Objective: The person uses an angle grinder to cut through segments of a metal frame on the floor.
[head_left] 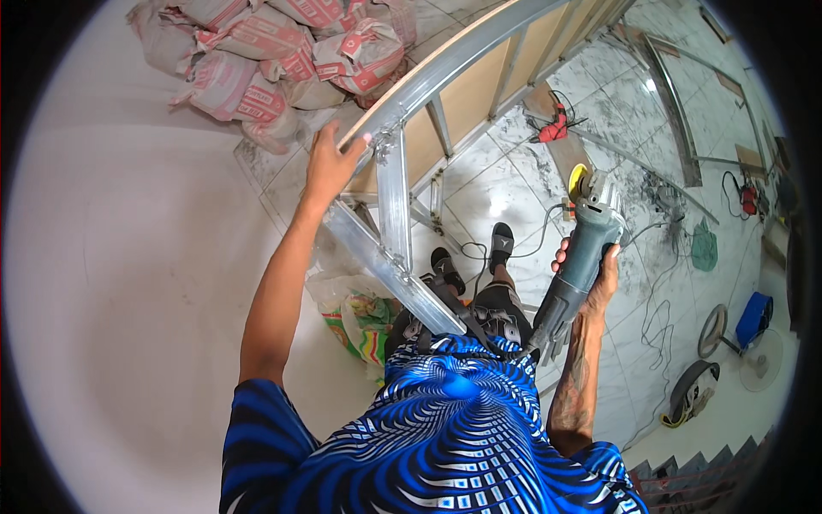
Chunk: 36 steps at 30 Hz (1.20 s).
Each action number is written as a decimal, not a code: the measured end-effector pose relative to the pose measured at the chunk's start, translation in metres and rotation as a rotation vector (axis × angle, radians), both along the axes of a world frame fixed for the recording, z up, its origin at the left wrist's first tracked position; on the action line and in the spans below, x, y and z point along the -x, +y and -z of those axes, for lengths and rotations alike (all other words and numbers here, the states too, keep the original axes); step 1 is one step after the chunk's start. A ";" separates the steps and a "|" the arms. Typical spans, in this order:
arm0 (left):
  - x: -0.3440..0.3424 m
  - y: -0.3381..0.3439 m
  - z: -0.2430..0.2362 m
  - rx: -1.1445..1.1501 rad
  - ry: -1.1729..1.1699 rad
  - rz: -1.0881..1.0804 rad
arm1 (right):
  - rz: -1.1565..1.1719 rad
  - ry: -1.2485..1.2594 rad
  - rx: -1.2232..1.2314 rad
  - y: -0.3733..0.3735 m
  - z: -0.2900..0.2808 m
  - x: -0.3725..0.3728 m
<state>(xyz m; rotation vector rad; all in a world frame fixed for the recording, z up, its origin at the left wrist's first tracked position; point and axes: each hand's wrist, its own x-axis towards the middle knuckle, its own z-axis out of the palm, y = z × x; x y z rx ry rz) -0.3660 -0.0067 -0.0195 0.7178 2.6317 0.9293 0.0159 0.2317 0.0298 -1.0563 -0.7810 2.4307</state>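
My right hand [606,278] is wrapped around the dark grey body of an angle grinder [589,248]. A yellow disc [579,181] shows at the grinder's upper end, and its cord end points down toward my shirt. With my left hand [330,167] I grip the near corner of a large metal frame [395,201], thumb across the metal and fingers at the outer edge, partly hidden. The frame has silvery welded bars and a light wooden panel [478,86] along one side. It stands tilted up, its lower bar reaching close to my waist.
Several red-and-white sacks [265,51] are piled at the far left. On the tiled floor lie a red power tool [553,128], loose metal bars [672,111] and trailing cords. A fan [758,360] stands at the right; a plastic bag [364,321] sits by my legs.
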 end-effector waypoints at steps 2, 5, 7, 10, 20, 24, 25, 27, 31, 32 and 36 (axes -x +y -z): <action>0.021 -0.001 0.019 -0.020 -0.065 -0.047 | -0.008 0.025 0.013 -0.001 0.000 0.002; 0.038 0.004 0.023 0.037 -0.204 -0.062 | -0.018 -0.015 -0.014 -0.004 0.000 0.001; 0.038 0.018 0.016 0.128 -0.343 -0.062 | -0.035 0.017 -0.025 -0.002 0.002 -0.004; 0.034 0.024 0.013 0.266 -0.345 0.031 | -0.051 0.042 -0.023 -0.003 -0.002 -0.002; 0.064 0.012 0.005 0.231 -0.647 -0.079 | -0.068 0.069 -0.017 -0.003 -0.003 -0.001; 0.068 0.010 0.009 0.236 -0.573 -0.013 | -0.088 0.084 -0.013 -0.003 -0.003 0.001; 0.067 0.011 0.011 0.251 -0.569 0.016 | -0.097 0.084 -0.013 -0.004 -0.003 0.001; 0.062 0.019 0.010 0.267 -0.573 0.066 | -0.105 0.076 -0.017 -0.003 -0.005 0.002; 0.057 0.035 0.004 0.426 -0.544 0.266 | -0.105 0.066 -0.020 -0.004 -0.009 0.003; 0.059 0.030 0.009 0.415 -0.577 0.270 | -0.111 0.071 -0.017 -0.005 -0.009 0.004; 0.079 0.021 0.016 0.436 -0.620 0.222 | -0.136 0.082 -0.016 -0.006 -0.008 0.006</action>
